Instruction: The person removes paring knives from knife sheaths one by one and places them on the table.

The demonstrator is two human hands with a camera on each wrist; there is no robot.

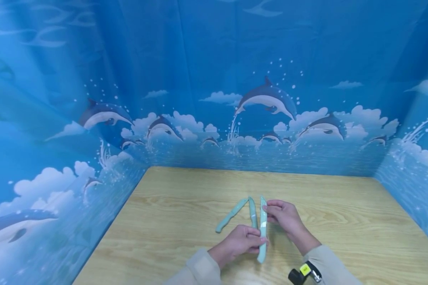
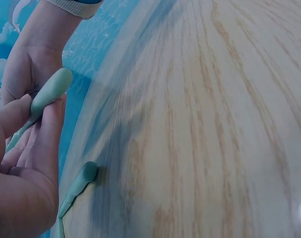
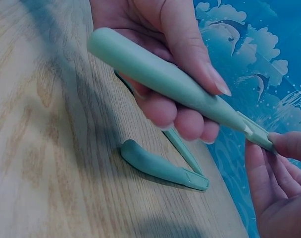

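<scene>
Before me I hold a mint-green sheathed knife (image 1: 262, 218), its narrow end pointing away from me. My left hand (image 1: 239, 242) grips the rounded handle (image 3: 155, 82) between thumb and fingers. At the far end, my right hand (image 1: 286, 218) pinches the sheath (image 3: 257, 135). A small pale glint shows where handle and sheath meet. On the table, left of the held knife, lie two similar green knives (image 1: 232, 215) (image 1: 252, 209), their far ends together in a V. My left hand hides the near end of the right one.
The wood-grain table (image 1: 171, 198) extends around both hands. A blue curtain (image 1: 207, 111) printed with dolphins stands along its back and sides. On the right wrist sits a strapped black device (image 1: 304, 272) with a yellow label.
</scene>
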